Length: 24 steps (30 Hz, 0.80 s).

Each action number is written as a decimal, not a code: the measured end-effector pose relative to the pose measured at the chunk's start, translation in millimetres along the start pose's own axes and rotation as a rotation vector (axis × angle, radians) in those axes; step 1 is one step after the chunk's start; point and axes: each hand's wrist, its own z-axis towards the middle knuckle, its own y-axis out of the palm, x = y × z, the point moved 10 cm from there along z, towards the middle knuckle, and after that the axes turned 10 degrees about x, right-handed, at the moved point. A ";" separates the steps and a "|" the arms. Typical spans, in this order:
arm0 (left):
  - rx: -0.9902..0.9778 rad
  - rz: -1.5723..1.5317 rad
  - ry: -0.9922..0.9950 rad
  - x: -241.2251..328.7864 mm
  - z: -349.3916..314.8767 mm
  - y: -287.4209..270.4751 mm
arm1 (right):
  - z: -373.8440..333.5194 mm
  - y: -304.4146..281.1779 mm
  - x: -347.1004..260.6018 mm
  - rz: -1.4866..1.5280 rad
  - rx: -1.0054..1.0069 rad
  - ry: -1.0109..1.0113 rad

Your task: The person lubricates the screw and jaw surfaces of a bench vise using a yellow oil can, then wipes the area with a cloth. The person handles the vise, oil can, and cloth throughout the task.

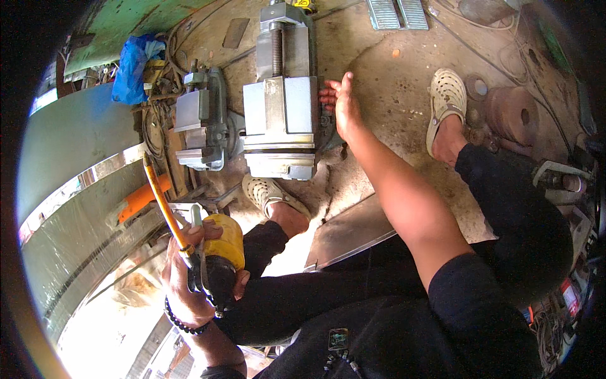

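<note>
My left hand (189, 271) grips what looks like a pump oil can (225, 242), with a yellow body, a dark lower part, a metal lever and a long orange spout rising up and to the left. My right hand (344, 104) reaches forward with fingers apart and holds nothing. Its fingertips are beside the right flank of a large grey machine vise (297, 104), and whether they touch it I cannot tell. The vise stands on the floor with its threaded screw at the far end. Left of it is a smaller grey vise (191, 110).
Beige clogs (447, 95) are on my feet, one close to the large vise. A ribbed metal plate (398, 14) lies at the back. Cables and a rusty round part (512, 117) lie at right. A blue bag (131, 72) and an orange bar (144, 197) are at left.
</note>
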 end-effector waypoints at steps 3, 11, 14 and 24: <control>0.008 -0.010 0.002 -0.3 1.8 0.9 | 8.5 3.8 -16.3 0.039 -0.015 -0.016; -0.022 -0.035 -0.011 4.3 7.8 6.3 | -37.4 -2.8 7.4 0.085 -0.096 0.039; -0.036 0.010 -0.004 7.2 8.6 7.8 | -60.6 -8.0 23.6 0.091 -0.119 0.078; -0.052 0.000 -0.046 4.4 8.7 9.5 | -14.3 18.6 -16.2 0.078 -0.140 -0.036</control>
